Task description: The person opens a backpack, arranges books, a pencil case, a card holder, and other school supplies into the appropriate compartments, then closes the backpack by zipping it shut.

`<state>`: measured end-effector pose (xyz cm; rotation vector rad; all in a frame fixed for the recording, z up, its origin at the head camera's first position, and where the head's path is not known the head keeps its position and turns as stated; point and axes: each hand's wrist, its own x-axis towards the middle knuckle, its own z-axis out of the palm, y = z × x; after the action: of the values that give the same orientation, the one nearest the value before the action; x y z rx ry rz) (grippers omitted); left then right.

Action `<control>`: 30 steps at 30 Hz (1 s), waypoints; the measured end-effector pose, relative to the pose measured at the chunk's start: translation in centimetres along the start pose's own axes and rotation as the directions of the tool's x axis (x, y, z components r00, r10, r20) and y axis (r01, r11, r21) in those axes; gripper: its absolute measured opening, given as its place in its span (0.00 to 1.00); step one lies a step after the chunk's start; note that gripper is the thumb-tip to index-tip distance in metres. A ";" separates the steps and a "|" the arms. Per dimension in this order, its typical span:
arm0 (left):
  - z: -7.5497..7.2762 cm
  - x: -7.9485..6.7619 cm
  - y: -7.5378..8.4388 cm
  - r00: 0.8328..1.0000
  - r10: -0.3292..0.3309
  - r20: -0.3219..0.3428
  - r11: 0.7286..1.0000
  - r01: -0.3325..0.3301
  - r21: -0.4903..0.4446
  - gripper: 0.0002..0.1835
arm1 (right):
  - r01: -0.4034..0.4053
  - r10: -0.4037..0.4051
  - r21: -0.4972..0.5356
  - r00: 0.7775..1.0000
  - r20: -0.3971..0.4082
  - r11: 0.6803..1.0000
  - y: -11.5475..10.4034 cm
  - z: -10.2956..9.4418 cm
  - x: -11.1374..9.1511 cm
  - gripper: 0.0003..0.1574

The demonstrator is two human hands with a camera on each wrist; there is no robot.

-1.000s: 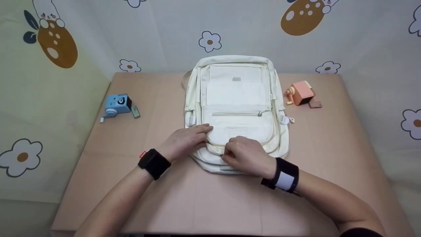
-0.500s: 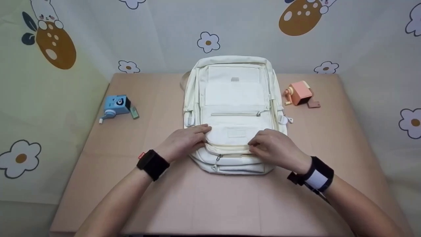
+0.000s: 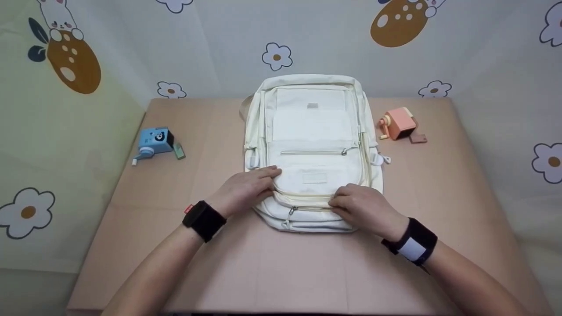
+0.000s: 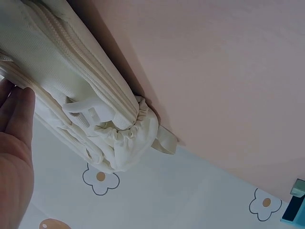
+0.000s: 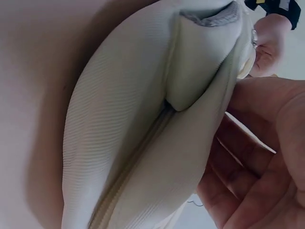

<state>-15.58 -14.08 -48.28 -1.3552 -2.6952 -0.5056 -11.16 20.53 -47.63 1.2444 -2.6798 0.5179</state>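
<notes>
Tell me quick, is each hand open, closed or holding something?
Left hand: open, resting on the white backpack.
Right hand: closed, gripping the lower front of the backpack.

My two hands and two black wristbands are seen at one table, with one white backpack, two crank-handled boxes and two small blocks.

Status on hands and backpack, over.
Left hand on backpack; right hand curled against its lower front. Backpack lying on table. Blue crank box left, orange crank box right, neither obstructing.
</notes>
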 end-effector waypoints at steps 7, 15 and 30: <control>0.2 -0.1 0.3 1.000 -0.014 -0.010 1.000 0.014 0.023 0.03 | 0.114 -0.121 -0.147 0.992 -0.041 0.983 -0.2 1.0 0.2 0.03; 0.5 -0.8 2.9 0.989 -0.075 -0.128 0.994 0.084 0.073 0.05 | 0.106 -0.125 -0.151 0.985 -0.121 0.983 0.0 1.6 -0.2 0.03; 2.3 -0.6 7.3 0.979 -0.127 -0.157 0.985 0.143 0.100 0.08 | 0.079 -0.101 -0.123 0.977 -0.190 0.989 0.1 1.7 -0.3 0.05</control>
<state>-9.25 -9.68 -48.74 -1.0662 -2.6595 -0.4416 -11.03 20.20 -49.27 1.2088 -2.4414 0.4420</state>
